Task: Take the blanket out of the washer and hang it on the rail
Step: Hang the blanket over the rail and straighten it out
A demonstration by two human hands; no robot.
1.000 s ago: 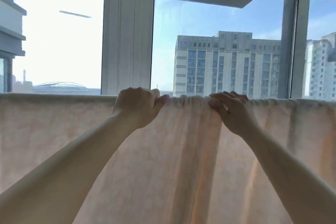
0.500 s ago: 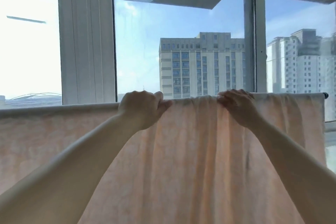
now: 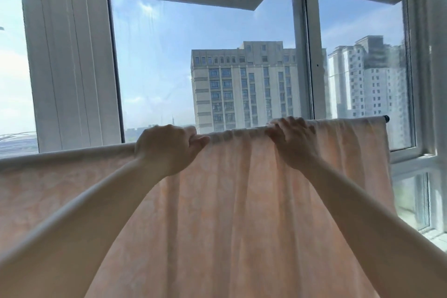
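Gripping the peach blanket (image 3: pixel 242 213) along its top fold, we have our left hand (image 3: pixel 167 150) curled in a fist around the cloth at about 9 o'clock of centre and our right hand (image 3: pixel 294 143) at 3 o'clock with fingers hooked over the same fold. The blanket hangs draped over the rail (image 3: pixel 386 118), whose dark end cap shows at 2 o'clock before the window frame (image 3: pixel 70 55).
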